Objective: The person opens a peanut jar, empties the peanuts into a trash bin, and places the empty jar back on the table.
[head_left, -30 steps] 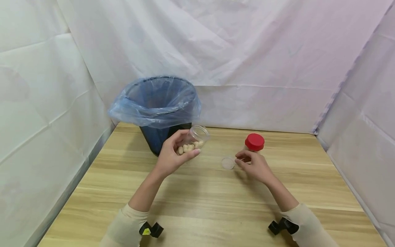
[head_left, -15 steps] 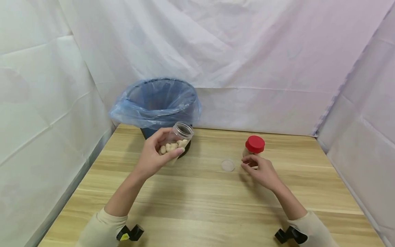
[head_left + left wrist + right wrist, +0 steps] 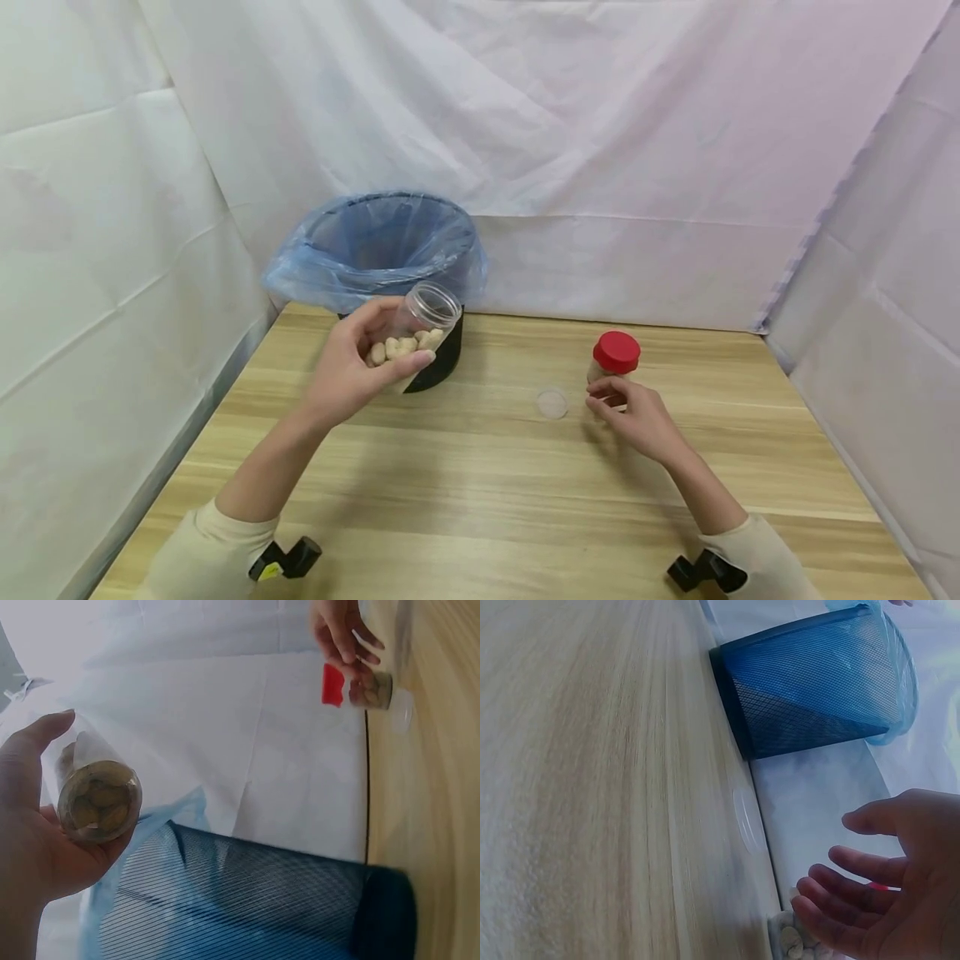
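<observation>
My left hand point(image 3: 341, 371) grips a clear plastic jar point(image 3: 420, 321) above the table, its uncapped mouth tilted up to the right. Pale, nut-like pieces point(image 3: 397, 346) lie inside it; the left wrist view shows them through the jar's base. My right hand point(image 3: 633, 417) holds nothing, its fingers loosely bent. Just behind that hand stands a second clear jar with a red lid point(image 3: 617, 352), partly hidden by the fingers; similar pale pieces point(image 3: 795, 941) show in it. A thin clear disc point(image 3: 552, 404) lies flat on the table to the left of the right hand.
A dark mesh waste bin point(image 3: 810, 686) lined with a blue plastic bag point(image 3: 322, 271) stands at the back left, behind the held jar. White sheets point(image 3: 600, 125) hang behind and on both sides of the wooden table point(image 3: 510, 500).
My left hand has carried the jar leftward and slightly up, in front of the bin. My right hand has shifted slightly right, away from the clear disc, and then stayed still.
</observation>
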`<state>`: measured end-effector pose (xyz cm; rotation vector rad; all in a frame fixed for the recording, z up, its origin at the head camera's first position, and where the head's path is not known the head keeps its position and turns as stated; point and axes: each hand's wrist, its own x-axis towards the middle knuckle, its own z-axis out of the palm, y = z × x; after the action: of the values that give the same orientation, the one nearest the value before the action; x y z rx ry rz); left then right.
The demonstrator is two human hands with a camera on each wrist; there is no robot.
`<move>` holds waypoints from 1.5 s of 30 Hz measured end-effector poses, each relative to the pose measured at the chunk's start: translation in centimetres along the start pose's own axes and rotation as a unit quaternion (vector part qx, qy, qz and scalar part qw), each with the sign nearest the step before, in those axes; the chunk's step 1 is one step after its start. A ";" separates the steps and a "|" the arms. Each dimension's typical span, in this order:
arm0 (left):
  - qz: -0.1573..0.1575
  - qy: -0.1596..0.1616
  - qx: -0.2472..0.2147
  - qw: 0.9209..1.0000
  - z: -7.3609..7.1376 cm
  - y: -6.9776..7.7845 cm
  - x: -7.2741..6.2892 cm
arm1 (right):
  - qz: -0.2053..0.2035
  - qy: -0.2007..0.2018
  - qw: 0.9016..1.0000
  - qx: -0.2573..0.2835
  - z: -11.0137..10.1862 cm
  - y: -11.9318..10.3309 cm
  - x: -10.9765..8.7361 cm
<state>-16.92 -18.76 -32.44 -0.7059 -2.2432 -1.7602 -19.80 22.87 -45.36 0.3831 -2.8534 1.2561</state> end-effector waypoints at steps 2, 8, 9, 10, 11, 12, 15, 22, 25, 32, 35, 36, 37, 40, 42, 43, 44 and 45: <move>0.005 -0.002 0.018 1.000 -0.7 0.4 0.3 | 0.002 -0.002 1.000 0.002 0.1 0.0 0.0; 0.007 0.009 0.086 0.996 -2.8 1.9 1.5 | -0.001 -0.009 1.000 0.001 0.1 0.2 0.0; 0.006 0.009 0.096 0.995 -3.2 2.2 1.8 | -0.002 -0.011 1.000 0.001 0.1 0.2 0.0; 0.006 0.011 0.107 0.994 -3.5 2.4 2.0 | -0.002 -0.011 1.000 0.000 0.1 0.2 0.1; 0.006 0.010 0.114 0.993 -3.8 2.7 2.2 | -0.001 -0.012 1.000 0.000 0.1 0.3 0.1; 0.005 0.009 0.120 0.993 -4.1 2.9 2.4 | -0.001 -0.014 1.000 0.001 0.1 0.3 0.1; 0.006 0.011 0.141 0.990 -4.9 3.5 3.1 | 0.002 -0.020 1.000 0.000 0.1 0.4 0.1; 0.003 0.023 0.179 0.984 -6.6 4.2 4.7 | 0.004 -0.022 1.000 0.002 0.1 0.4 0.1; 0.004 0.026 0.209 0.978 -7.3 4.4 5.5 | 0.003 -0.024 1.000 0.004 0.1 0.3 0.1; -0.020 0.016 0.234 0.972 -8.7 3.9 6.9 | 0.001 -0.023 1.000 0.003 -0.1 0.3 0.1; -0.028 0.009 0.253 0.967 -9.2 3.8 7.4 | 0.002 -0.029 1.000 0.004 -0.1 0.4 0.2; -0.030 0.004 0.259 0.965 -9.4 3.8 7.6 | 0.002 -0.031 1.000 0.004 -0.1 0.4 0.2; -0.032 0.000 0.267 0.963 -9.5 3.8 7.8 | 0.003 -0.032 0.999 0.005 -0.1 0.5 0.2; -0.038 -0.015 0.285 0.958 -10.0 3.8 8.6 | 0.012 -0.035 0.999 0.005 0.0 0.7 0.2; -0.042 -0.025 0.296 0.954 -10.3 3.9 9.2 | 0.013 -0.037 0.999 0.004 0.1 0.9 0.2; -0.043 -0.030 0.304 0.951 -10.4 3.9 9.5 | 0.015 -0.038 0.999 0.004 0.1 0.9 0.2; -0.043 -0.034 0.311 0.949 -10.5 4.0 9.7 | 0.017 -0.038 0.999 0.005 0.1 1.0 0.2; -0.043 -0.039 0.318 0.946 -10.6 4.0 9.9 | 0.018 -0.038 0.999 0.006 0.1 1.0 0.2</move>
<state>-24.93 -25.79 -21.79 -0.5400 -2.6999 -0.9296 -20.18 23.37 -46.15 0.3887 -2.9302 1.2932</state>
